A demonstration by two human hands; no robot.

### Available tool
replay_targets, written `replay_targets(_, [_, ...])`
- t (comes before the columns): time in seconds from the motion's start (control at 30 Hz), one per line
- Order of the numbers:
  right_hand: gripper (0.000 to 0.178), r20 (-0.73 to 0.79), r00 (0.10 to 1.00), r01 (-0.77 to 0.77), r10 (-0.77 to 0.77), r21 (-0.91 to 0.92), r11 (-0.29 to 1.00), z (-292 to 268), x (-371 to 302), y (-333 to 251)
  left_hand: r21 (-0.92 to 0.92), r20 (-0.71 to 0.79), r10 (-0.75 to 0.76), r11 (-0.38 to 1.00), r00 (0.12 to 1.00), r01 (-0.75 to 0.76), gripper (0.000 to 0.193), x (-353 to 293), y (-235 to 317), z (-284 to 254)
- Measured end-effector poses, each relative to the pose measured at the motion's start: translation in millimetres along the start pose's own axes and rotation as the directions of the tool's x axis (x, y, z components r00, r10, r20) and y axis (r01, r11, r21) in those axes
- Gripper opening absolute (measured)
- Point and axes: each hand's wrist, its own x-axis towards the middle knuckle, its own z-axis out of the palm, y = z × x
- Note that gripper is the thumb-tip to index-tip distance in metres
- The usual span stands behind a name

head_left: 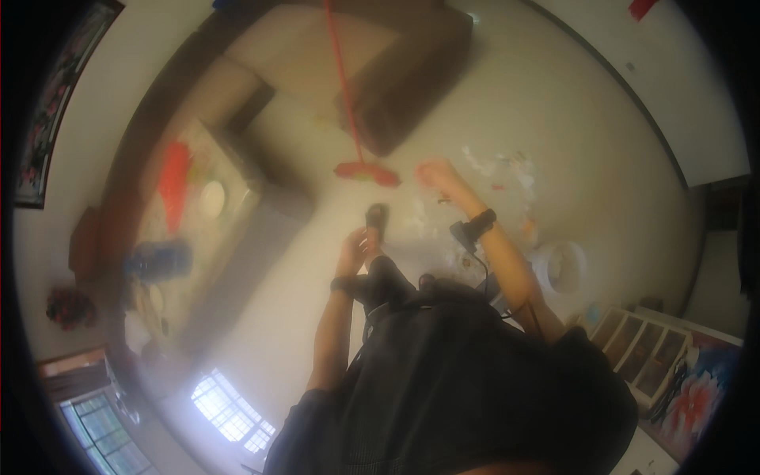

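My right hand reaches forward over the floor, its fingers curled together; haze blurs whatever they may hold. White scraps of litter lie scattered on the floor just to its right and below it. To its left, a red broom rests its head on the floor, the long red handle rising toward the sofa. My left hand hangs beside my leg near a dark shoe. Its fingers look slightly apart, and nothing shows in them.
A white bucket stands right of my right forearm. At the left is a low table bearing a red object and a blue one. A brown sofa fills the far side. A divided white rack stands at lower right.
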Motion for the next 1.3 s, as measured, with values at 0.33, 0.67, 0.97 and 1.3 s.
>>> replay_targets(0.33, [0.054,-0.193,0.938,0.257,-0.289,-0.176,0.950,86.4,264.9,-112.0,-0.254,0.174,0.157,0.961,0.972,-0.110,0.028,307.6,180.6,-57.2])
replay_targets(0.67, [0.046,-0.220,0.813,0.495,-0.539,-0.228,0.839,90.0,468.3,-202.2,0.089,0.163,0.524,0.836,0.836,-0.541,0.034,472.8,330.2,-42.1])
replay_targets(0.97, [0.032,-0.061,0.768,0.535,-0.638,-0.485,0.691,95.4,326.0,-147.6,0.306,0.522,0.309,0.802,0.795,-0.514,0.054,390.1,237.5,-3.9])
replay_targets(1.3, [0.034,0.128,0.753,0.651,-0.646,0.004,0.759,45.1,61.2,-157.6,0.696,0.698,0.210,0.025,0.684,-0.718,0.009,260.1,105.2,58.6])
